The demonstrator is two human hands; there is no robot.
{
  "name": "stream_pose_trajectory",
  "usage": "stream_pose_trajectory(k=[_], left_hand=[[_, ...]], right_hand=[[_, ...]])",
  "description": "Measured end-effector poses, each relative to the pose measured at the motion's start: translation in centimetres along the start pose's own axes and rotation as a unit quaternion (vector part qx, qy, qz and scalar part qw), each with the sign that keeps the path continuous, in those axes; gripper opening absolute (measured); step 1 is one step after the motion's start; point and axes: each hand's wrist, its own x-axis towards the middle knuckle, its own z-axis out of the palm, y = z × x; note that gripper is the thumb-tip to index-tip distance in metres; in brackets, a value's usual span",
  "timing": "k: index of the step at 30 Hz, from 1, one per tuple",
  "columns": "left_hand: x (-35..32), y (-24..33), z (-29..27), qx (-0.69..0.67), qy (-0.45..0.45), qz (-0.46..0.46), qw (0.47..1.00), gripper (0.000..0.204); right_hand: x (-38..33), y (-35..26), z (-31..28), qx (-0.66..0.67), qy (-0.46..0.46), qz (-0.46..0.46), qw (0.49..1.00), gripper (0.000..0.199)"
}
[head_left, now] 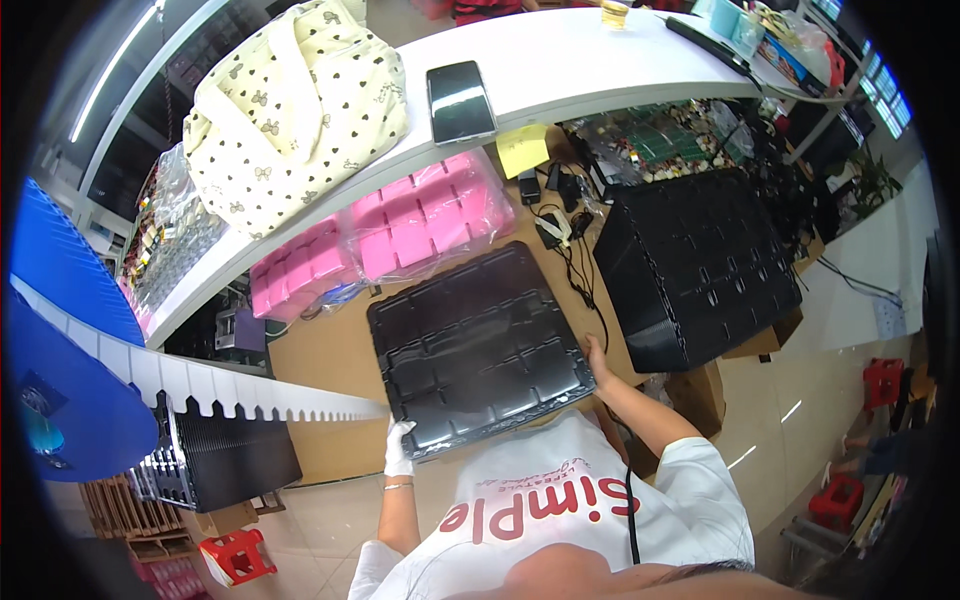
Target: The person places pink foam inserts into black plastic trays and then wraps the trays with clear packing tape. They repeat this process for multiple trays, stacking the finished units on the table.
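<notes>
Keep the black tray [480, 345] level over the brown tabletop [318, 435] — support both sides evenly. The gloved left hand [399, 450] pinches the near-left corner; the right hand [598, 364] grips the right edge, fingers partly hidden. Avoid flexing the rim.

The black tray [480, 350] hides the middle of the brown tabletop [330, 450] and some fingers of the right hand [599, 364]; beyond the far edge of the white shelf [570, 60], a red-clothed person [495, 8] is cut off.
</notes>
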Motion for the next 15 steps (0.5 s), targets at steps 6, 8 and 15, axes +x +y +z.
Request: stream_pose_trajectory(k=[6,8,15], left_hand=[[1.9,-0.3,5.7,0.022,0.010,-0.032,0.999,0.014],[2.7,-1.3,6.4,0.020,0.012,0.015,1.000,0.014],[-2.9,3.1,6.0,0.427,0.004,-0.011,0.904,0.072]], right_hand=[[1.7,-4.4,-0.6,0.014,0.025,0.037,0.999,0.077],[2.7,-5.7,-1.0,-0.027,0.040,0.048,0.998,0.082],[-4.0,-8.2,-1.1,-0.338,0.162,-0.172,0.911,0.065]])
